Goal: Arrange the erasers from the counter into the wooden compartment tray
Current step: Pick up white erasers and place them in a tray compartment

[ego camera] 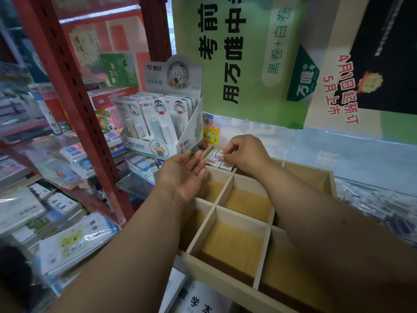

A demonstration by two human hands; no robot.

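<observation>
Right hand (242, 152) pinches one eraser (218, 154) over tray (228, 184); left hand (182, 175) open, palm up.

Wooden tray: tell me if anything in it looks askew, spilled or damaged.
Nothing stands out. The wooden tray looks intact, its dividers straight. The erasers lie side by side in the far left compartment, where the right hand pinches one more. The left hand hovers open beside them.
</observation>
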